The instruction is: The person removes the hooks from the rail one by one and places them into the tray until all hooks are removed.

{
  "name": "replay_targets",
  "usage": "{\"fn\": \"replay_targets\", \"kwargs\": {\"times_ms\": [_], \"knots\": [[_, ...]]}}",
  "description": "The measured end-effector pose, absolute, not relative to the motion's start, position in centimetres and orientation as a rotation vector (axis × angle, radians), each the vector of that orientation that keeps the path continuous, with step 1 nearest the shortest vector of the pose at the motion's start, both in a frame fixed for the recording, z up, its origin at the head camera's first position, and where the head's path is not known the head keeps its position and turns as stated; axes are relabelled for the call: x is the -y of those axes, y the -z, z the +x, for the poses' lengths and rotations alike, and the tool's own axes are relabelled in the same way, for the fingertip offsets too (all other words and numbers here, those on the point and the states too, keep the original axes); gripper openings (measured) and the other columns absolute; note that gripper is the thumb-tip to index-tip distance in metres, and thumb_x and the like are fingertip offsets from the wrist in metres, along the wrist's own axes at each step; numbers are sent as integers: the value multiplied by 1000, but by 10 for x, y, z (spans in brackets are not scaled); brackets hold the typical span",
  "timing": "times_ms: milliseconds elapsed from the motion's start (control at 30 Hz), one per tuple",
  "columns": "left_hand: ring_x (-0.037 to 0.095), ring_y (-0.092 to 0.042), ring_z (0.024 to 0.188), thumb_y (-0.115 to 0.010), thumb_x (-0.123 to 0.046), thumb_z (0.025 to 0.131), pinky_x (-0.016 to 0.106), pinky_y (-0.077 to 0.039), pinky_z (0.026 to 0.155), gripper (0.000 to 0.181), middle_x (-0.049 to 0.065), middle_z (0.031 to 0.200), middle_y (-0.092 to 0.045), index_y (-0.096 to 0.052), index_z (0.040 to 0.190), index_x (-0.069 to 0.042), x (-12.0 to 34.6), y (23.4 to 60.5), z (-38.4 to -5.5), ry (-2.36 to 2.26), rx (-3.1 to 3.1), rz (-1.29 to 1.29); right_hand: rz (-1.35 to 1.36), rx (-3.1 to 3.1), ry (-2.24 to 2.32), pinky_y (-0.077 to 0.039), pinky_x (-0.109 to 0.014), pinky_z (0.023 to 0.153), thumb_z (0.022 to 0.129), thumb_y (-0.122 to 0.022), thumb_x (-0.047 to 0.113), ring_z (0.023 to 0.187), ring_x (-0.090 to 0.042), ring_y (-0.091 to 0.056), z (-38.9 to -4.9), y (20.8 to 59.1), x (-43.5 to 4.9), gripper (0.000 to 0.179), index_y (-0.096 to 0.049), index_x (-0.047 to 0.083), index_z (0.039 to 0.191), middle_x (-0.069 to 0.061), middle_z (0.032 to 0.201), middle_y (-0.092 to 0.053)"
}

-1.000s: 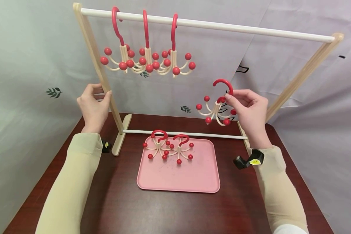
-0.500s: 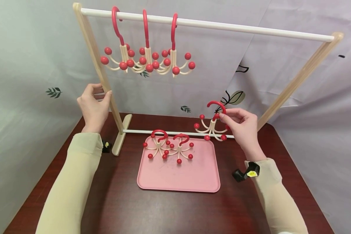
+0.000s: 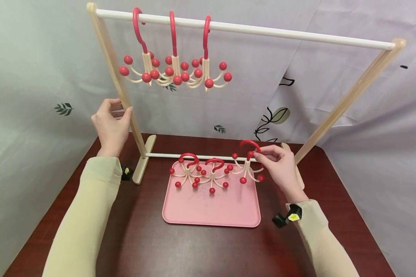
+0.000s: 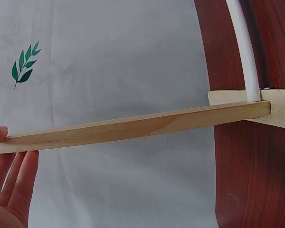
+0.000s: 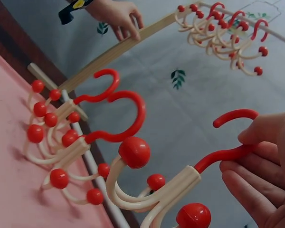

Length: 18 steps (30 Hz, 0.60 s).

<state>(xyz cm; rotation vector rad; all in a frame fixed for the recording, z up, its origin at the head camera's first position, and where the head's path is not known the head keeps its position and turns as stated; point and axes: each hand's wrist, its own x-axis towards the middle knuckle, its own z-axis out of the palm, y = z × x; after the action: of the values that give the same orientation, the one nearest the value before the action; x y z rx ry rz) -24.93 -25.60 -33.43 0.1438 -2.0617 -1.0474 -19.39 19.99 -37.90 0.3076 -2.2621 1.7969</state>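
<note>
My left hand [image 3: 111,125] grips the left wooden post [image 3: 107,50] of a rack, thumb on one side and fingers on the other in the left wrist view. With my right hand [image 3: 280,168] I pinch the red hook of a multi-arm hanger [image 3: 247,165], cream with red ball tips, upright at the tray's back right corner. Whether it touches the pink tray [image 3: 211,215] I cannot tell. Two similar hangers, a left one [image 3: 188,174] and a right one [image 3: 213,177], stand on the tray. Three more, including a middle one [image 3: 175,66], hang from the white top rail [image 3: 280,34].
A white lower rail [image 3: 159,156] runs behind the tray between the rack's feet, such as the left foot [image 3: 140,173]. The right post [image 3: 350,96] leans up behind my right hand. All stands on a dark red wooden table [image 3: 194,250] before a pale cloth backdrop.
My right hand has come down and slightly left with the hanger, from below the top rail to the tray's back right corner. My left hand has stayed on the post.
</note>
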Motion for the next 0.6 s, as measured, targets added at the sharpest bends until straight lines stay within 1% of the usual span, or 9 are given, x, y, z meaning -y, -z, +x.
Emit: {"fn": "replay_targets", "kwargs": {"times_ms": [200, 367, 500, 600], "knots": [[22, -73, 96, -73, -22, 95, 25, -59, 83, 32, 9, 113, -74, -68, 121, -3, 255, 334, -248, 1045, 2065, 151, 263, 2282, -1872, -62, -30, 71, 88, -82, 8, 85, -25, -75, -191, 396, -199, 25, -73, -6, 106, -8, 93, -77], [21, -73, 94, -73, -20, 95, 23, -59, 81, 30, 9, 111, -74, -68, 119, -2, 257, 335, -250, 1038, 2053, 140, 210, 2307, -1885, -62, -30, 67, 88, -82, 8, 83, -23, -76, -193, 410, -198, 25, -73, -7, 106, -11, 93, -77], [20, -73, 93, -72, -20, 95, 21, -58, 79, 29, 8, 109, -75, -69, 118, -2, 258, 336, -251, 1038, 2043, 130, 171, 2333, -1872, -62, -27, 68, 88, -82, 9, 83, -21, -75, -195, 420, -198, 25, -73, -6, 105, -11, 93, -77], [20, -73, 92, -73, -19, 95, 21, -58, 79, 29, 9, 109, -75, -69, 118, -2, 258, 336, -252, 1041, 2038, 122, 161, 2350, -1855, -61, -27, 68, 89, -81, 9, 81, -18, -75, -196, 425, -197, 24, -74, -6, 106, -14, 95, -76]]}}
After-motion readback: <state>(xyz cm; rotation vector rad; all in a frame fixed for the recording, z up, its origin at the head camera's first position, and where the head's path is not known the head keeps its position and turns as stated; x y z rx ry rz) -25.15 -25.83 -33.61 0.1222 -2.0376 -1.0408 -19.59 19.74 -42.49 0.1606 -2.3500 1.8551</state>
